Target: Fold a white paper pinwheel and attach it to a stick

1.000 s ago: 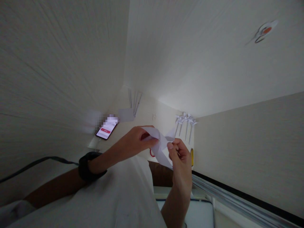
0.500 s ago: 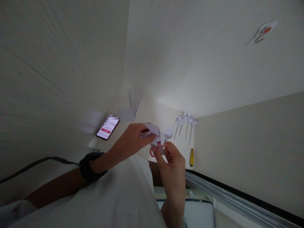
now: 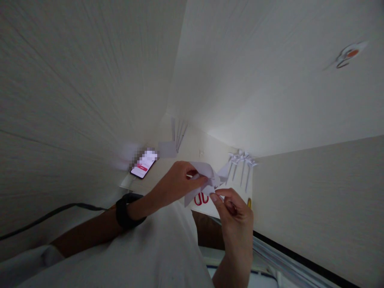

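Note:
Above the small white table, my left hand [image 3: 183,180] is closed on a folded white paper [image 3: 207,171] with several flaps and loops. My right hand [image 3: 235,210] pinches the lower right edge of the same paper between thumb and fingertips. Red-handled scissors [image 3: 201,199] lie on the table just under the paper, and their blades are hidden. Right of the paper lie several paper flowers [image 3: 241,158] on thin stems. A dark watch sits on my left wrist.
A lit phone [image 3: 144,164] lies at the table's left side. Behind it are a white paper sheet [image 3: 167,149] and several thin sticks [image 3: 180,134]. A yellow cutter [image 3: 249,203] is partly hidden behind my right hand. Walls enclose the white table [image 3: 192,138].
The view has shifted, so things sit further right and lower. My right hand has moved right along the paper, the paper looks more spread, and more of the red scissors handles shows.

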The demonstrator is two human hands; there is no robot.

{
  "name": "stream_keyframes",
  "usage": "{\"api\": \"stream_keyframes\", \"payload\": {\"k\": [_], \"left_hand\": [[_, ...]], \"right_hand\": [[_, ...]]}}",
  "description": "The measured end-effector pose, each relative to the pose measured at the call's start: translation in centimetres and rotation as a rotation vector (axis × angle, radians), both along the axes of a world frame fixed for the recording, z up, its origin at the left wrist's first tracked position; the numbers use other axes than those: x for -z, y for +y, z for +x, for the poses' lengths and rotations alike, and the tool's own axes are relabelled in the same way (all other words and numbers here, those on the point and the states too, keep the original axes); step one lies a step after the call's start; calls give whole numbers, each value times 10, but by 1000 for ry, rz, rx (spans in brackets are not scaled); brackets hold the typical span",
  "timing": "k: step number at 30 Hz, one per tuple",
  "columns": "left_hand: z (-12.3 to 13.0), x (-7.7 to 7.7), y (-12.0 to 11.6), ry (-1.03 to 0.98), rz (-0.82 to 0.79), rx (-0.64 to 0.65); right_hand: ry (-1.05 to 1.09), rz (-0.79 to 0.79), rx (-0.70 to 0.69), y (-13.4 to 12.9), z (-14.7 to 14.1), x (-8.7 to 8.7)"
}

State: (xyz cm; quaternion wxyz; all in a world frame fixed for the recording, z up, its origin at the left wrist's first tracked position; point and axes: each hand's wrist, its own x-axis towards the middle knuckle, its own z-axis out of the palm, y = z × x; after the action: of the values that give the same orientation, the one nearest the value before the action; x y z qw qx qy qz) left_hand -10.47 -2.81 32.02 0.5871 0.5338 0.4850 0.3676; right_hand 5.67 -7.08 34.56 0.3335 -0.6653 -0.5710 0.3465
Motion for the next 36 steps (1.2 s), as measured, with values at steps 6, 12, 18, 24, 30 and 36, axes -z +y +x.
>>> {"api": "stream_keyframes", "payload": {"k": [6,12,18,24,30,36], "left_hand": [[1,-3,-3,-32,6,-5],[-2,-9,-5,-23,46,47],[-2,-9,-5,-19,41,59],[0,-4,-4,-61,37,-16],[-1,-7,-3,-98,-45,76],[0,-5,-3,-84,-24,50]], "right_hand": [[63,-124,84,3,-6,3],[96,-130,70,4,-8,1],[79,-134,58,4,-7,1],[37,-66,125,5,-10,0],[166,-150,35,8,-4,6],[273,-142,-24,6,8,10]]}}
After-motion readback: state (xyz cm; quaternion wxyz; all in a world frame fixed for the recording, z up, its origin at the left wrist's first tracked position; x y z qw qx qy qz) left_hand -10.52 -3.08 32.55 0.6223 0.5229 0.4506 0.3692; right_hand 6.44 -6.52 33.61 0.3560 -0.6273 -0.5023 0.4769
